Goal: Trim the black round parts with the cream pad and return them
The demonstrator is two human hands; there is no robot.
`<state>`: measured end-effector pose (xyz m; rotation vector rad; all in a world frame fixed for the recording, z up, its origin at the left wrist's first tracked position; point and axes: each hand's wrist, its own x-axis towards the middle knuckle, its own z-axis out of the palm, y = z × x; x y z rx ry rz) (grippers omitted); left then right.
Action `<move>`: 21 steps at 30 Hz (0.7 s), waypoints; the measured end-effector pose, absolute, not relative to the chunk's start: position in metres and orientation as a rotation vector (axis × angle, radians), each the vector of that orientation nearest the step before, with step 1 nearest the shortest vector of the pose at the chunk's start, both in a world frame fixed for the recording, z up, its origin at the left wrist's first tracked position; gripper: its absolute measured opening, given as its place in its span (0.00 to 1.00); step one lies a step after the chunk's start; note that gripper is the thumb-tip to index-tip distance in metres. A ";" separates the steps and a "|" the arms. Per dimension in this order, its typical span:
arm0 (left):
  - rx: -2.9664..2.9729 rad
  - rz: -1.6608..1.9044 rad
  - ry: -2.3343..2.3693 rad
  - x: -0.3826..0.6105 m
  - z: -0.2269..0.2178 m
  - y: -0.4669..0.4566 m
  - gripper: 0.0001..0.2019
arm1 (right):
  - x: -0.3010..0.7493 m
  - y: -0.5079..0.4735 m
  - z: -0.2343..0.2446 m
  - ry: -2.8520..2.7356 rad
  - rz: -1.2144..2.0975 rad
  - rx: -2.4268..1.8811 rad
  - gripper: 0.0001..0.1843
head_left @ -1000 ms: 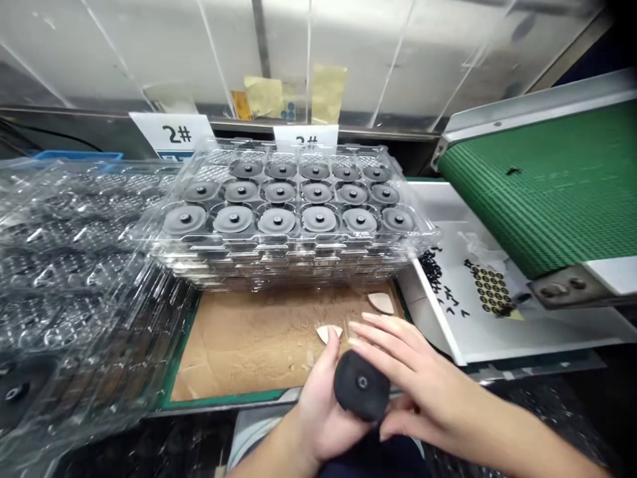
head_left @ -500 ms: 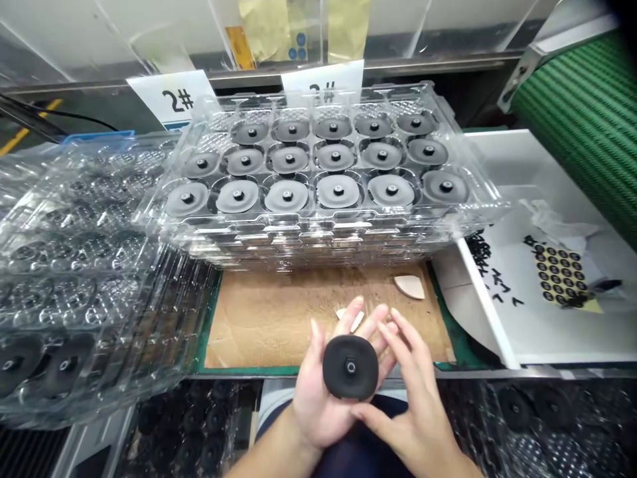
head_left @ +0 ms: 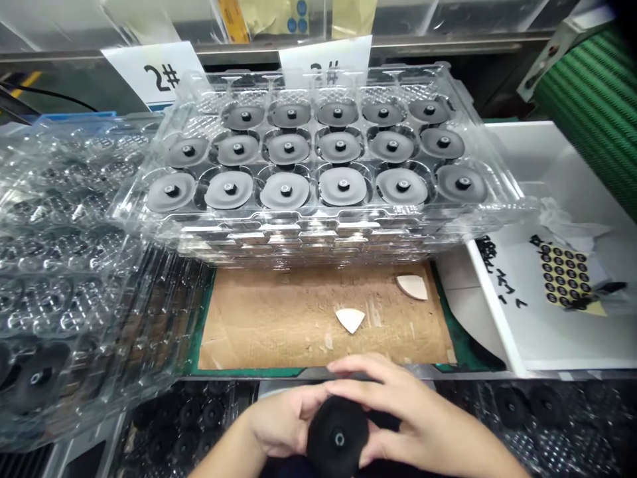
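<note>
A round black disc-shaped part with a small ringed knob at its centre is between my two hands, low in the view near the table's front edge. My left hand is closed round its left side, its fingers partly hidden behind the disc. On the right edge, my right hand grips it with thumb below and fingers over the top. Beyond my hands, two small white wedge-shaped pieces lie on a brown cardboard sheet: one wedge close by, another wedge farther right.
A stack of clear plastic trays holds rows of similar black discs at the back. More clear trays stand at left. To the right, a white bin contains a sticker sheet and black scraps. A green roller slopes above it.
The disc has come down toward me and turned slightly. My left hand, earlier palm-up beneath it, now wraps its side, and my right hand has closed on its right edge.
</note>
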<state>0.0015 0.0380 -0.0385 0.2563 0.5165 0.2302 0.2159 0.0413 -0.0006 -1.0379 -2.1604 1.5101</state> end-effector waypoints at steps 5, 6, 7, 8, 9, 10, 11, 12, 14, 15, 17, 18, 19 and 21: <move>0.083 0.424 0.440 -0.005 -0.049 0.028 0.33 | 0.209 0.041 -0.033 -2.132 1.256 -1.253 0.23; 0.041 0.530 0.467 -0.004 -0.051 0.028 0.29 | 0.209 0.041 -0.046 -2.096 1.090 -1.404 0.20; -0.002 0.648 0.521 -0.003 -0.053 0.029 0.26 | 0.208 0.042 -0.060 -2.047 0.934 -1.550 0.19; -0.045 0.760 0.587 -0.002 -0.054 0.030 0.24 | 0.207 0.042 -0.074 -1.994 0.807 -1.673 0.19; -0.081 0.864 0.651 -0.002 -0.056 0.032 0.22 | 0.205 0.043 -0.087 -1.950 0.724 -1.762 0.19; -0.109 0.955 0.701 -0.001 -0.057 0.033 0.22 | 0.203 0.043 -0.099 -1.922 0.687 -1.814 0.20; -0.118 1.024 0.737 -0.002 -0.057 0.035 0.22 | 0.201 0.043 -0.109 -1.908 0.679 -1.833 0.20; -0.112 1.069 0.761 -0.002 -0.057 0.036 0.23 | 0.198 0.042 -0.117 -1.899 0.671 -1.839 0.20; -0.078 1.112 0.776 -0.003 -0.054 0.037 0.24 | 0.194 0.040 -0.127 -1.886 0.669 -1.823 0.18; -0.067 1.117 0.775 -0.004 -0.051 0.037 0.25 | 0.192 0.039 -0.129 -1.891 0.685 -1.797 0.17; -0.070 1.122 0.780 -0.004 -0.045 0.038 0.27 | 0.189 0.038 -0.128 -1.924 0.748 -1.723 0.15; -0.084 1.126 0.791 -0.003 -0.043 0.038 0.28 | 0.188 0.037 -0.126 -1.942 0.788 -1.686 0.14; -0.098 1.131 0.807 -0.002 -0.040 0.039 0.29 | 0.187 0.037 -0.124 -1.954 0.827 -1.655 0.14; -0.115 1.143 0.843 -0.001 -0.036 0.040 0.30 | 0.186 0.037 -0.118 -1.942 0.895 -1.619 0.14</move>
